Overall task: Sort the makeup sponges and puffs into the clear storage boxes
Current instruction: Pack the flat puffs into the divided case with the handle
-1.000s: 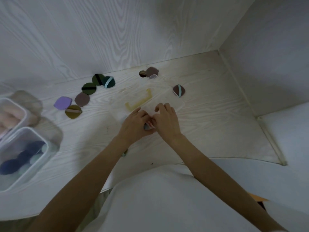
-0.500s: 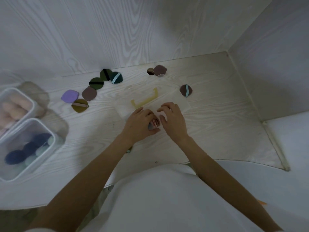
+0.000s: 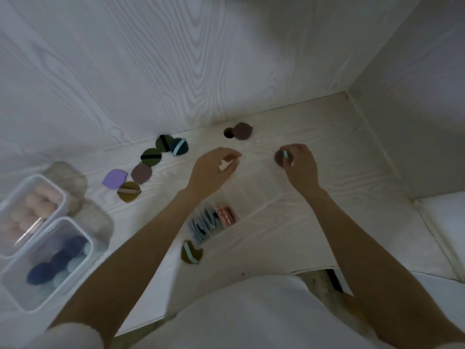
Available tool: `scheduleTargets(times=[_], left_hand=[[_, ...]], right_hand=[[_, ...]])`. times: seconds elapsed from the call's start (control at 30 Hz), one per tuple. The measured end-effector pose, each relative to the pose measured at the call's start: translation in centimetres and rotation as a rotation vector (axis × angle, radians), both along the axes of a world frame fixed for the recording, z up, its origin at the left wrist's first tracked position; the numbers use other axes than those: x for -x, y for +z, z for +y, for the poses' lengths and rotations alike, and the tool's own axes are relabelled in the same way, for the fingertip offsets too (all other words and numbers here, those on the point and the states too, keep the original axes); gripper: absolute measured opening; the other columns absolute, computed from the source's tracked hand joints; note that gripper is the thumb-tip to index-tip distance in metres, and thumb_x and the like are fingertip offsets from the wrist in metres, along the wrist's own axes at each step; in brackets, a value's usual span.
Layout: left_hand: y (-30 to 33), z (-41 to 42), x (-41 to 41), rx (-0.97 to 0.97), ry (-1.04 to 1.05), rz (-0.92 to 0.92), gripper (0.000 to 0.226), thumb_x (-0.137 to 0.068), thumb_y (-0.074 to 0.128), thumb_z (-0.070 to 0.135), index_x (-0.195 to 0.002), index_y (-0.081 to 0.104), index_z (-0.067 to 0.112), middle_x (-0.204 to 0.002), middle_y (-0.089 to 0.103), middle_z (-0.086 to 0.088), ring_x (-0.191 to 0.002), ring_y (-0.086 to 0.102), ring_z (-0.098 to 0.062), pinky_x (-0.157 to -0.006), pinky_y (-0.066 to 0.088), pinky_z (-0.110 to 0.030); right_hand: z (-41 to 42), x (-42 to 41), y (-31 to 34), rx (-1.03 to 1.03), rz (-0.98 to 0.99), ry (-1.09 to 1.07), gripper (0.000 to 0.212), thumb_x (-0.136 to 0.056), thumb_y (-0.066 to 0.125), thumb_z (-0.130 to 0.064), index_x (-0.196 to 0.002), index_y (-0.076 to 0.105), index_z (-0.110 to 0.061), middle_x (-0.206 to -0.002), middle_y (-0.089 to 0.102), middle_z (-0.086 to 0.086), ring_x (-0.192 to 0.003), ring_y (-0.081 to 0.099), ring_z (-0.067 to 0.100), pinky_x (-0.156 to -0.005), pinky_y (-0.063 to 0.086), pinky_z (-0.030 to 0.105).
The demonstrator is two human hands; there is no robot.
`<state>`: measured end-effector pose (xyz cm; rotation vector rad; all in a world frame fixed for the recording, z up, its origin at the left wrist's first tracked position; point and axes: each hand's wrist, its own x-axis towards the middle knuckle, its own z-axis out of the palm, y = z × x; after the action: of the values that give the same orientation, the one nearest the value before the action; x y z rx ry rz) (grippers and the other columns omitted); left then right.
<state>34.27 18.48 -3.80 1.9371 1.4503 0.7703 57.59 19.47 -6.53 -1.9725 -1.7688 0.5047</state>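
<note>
The right hand [image 3: 299, 165] is out over the pale wood floor [image 3: 339, 197], fingers curled round a brown puff with a light blue strap [image 3: 283, 157], pinching it at the strap side. The puff looks like it's at floor level, but whether it's lifted or not is too hard to tell. The left hand [image 3: 214, 170] hovers just to the left of it, fingers loosely bent with a gap between thumb and fingertips, nothing in them as far as the blur lets you see.

Between the two forearms, nearer the person than both hands, sits a small clear box [image 3: 214, 222] with puffs stacked on edge inside: bluish grey ones toward the left, pinkish red ones at the right end. Just below it, by the left forearm, an olive puff with a blue strap [image 3: 191, 253] lies loose on the floor.

Beyond the hands, by the wall, there's a mauve puff [image 3: 242, 131] touching a small dark round one [image 3: 228, 132]. Further left of the left hand is a loose cluster: two dark green puffs with black straps, a teal one [image 3: 179, 146], a plain brown one, a purple one [image 3: 114, 178] and an olive one with a pink strap [image 3: 128, 194].

Far left, well apart from both hands, two bigger clear tubs stand side by side: one with pink sponges [image 3: 32, 210], one with navy and mint sponges [image 3: 50, 263].
</note>
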Motion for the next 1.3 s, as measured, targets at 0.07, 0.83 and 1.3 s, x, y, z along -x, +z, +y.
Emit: scheduleTargets(times=[0.07, 0.83, 1.3], left_hand=[[-0.7, 3.7, -2.0, 0.084, 0.094, -0.075, 0.016, -0.089, 0.058, 0.018, -0.103, 0.067, 0.018, -0.099, 0.068, 0.002, -0.083, 0.058, -0.005, -0.077, 0.047, -0.020], [-6.0, 13.4, -6.5, 0.438, -0.067, 0.397, 0.049, -0.073, 0.075, 0.038, -0.112, 0.057, 0.014, -0.108, 0.061, -0.002, -0.094, 0.057, -0.016, -0.072, 0.041, -0.021], [0.6, 3.9, -3.3, -0.179, -0.152, 0.002, 0.010, -0.081, 0.071, 0.020, -0.089, 0.070, 0.015, -0.090, 0.061, 0.001, -0.078, 0.055, -0.008, -0.069, 0.048, -0.018]], right_hand=[[1.5, -0.4, -0.8, 0.135, -0.031, -0.002, 0.033, -0.089, 0.052, -0.006, -0.122, 0.057, -0.013, -0.130, 0.049, 0.013, -0.115, 0.049, 0.031, -0.095, 0.039, 0.034], [-1.4, -0.6, 0.2, -0.094, 0.195, -0.237, 0.021, -0.085, 0.060, -0.001, -0.106, 0.062, -0.001, -0.101, 0.056, 0.018, -0.083, 0.055, 0.026, -0.069, 0.042, 0.027], [-5.5, 1.1, 2.6, -0.061, 0.482, -0.267, 0.020, -0.084, 0.064, -0.007, -0.104, 0.062, -0.008, -0.091, 0.063, -0.002, -0.079, 0.060, 0.010, -0.066, 0.042, 0.004]])
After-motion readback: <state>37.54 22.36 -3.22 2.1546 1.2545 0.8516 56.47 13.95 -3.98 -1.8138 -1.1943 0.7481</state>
